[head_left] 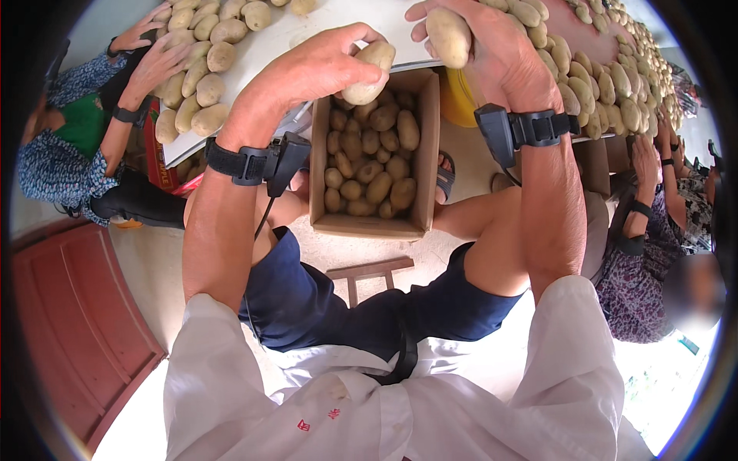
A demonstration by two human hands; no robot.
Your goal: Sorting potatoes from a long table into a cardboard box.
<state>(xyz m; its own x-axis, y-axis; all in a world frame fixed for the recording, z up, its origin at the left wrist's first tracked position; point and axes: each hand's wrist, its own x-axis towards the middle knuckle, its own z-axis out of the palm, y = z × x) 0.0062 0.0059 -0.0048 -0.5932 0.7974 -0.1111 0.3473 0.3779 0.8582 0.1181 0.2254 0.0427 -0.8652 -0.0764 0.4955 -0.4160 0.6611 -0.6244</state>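
My left hand [327,65] is closed round a pale potato [370,73], held over the far left part of an open cardboard box [327,219]. Another potato [449,37] sits in my right hand [500,50], gripped above the table edge, to the right of the first one. Inside the box, between my knees, lie several brown potatoes [378,187]. Beyond it stretches a white table [327,15] that bears heaps of potatoes on either side. Both of my wrists wear black straps with small dark devices.
Potatoes are piled at the table's left [209,88] and right [607,84]. A yellow container [459,100] stands just right of the box. One person's hands [157,61] reach to the left pile; other people sit at the right. A wooden stool [370,270] shows between my legs.
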